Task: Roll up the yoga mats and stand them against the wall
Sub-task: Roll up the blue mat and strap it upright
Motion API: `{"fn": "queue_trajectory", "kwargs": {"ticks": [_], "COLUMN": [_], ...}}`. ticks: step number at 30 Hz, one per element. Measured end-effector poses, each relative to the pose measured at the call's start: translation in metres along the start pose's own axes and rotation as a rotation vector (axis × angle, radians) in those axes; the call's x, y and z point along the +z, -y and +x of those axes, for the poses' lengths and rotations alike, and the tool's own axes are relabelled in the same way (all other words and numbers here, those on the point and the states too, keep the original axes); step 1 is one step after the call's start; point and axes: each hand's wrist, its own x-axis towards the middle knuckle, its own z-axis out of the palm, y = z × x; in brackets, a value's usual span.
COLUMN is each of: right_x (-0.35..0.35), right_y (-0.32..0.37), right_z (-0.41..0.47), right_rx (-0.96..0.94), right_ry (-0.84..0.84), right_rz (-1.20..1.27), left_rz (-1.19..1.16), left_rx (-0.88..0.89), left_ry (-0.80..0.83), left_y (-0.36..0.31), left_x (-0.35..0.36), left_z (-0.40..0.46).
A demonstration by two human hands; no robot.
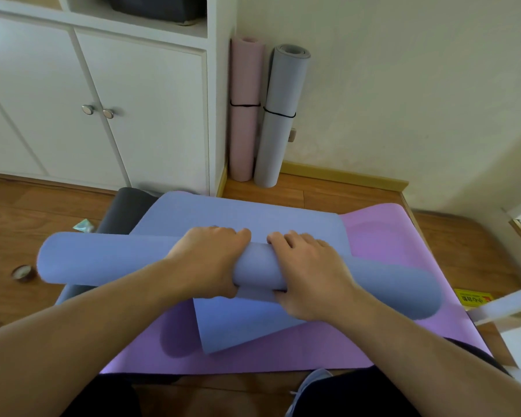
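A blue yoga mat lies partly rolled into a long tube across the floor, its flat far end stretching toward the wall and a loose flap hanging below the roll. My left hand and my right hand both grip the middle of the roll, fingers curled over its top and thumbs underneath. Beneath it a purple mat lies flat. A dark grey mat pokes out at the far left. A pink rolled mat and a grey rolled mat, each tied with a black band, stand in the corner.
A white cabinet with two knobs fills the left wall. On the wooden floor lie a tape roll at left, a crumpled wrapper, and a yellow label at right. A white frame juts in at the right edge.
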Motion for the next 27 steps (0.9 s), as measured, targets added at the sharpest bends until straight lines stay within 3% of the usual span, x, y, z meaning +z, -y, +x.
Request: {"fn": "queue_trajectory", "kwargs": {"ticks": [5, 12, 22, 27], "right_x": [0.001, -0.002, -0.002, -0.004], "right_y": [0.007, -0.004, 0.004, -0.003], "right_z": [0.003, 0.004, 0.005, 0.006], "right_rx": [-0.018, 0.033, -0.03, 0.033], "right_ry": [0.028, 0.076, 0.058, 0.097], "right_rz": [-0.048, 0.056, -0.034, 0.039], "left_rz": [-0.104, 0.106, -0.083, 0.06], "left_rx": [-0.016, 0.082, 0.004, 0.079], "left_ry": [0.117, -0.055, 0.1, -0.037], "left_y": [0.007, -0.006, 0.008, -0.003], "left_x": [0.0, 0.014, 0.002, 0.009], "left_z": [-0.001, -0.002, 0.0, -0.002]}}
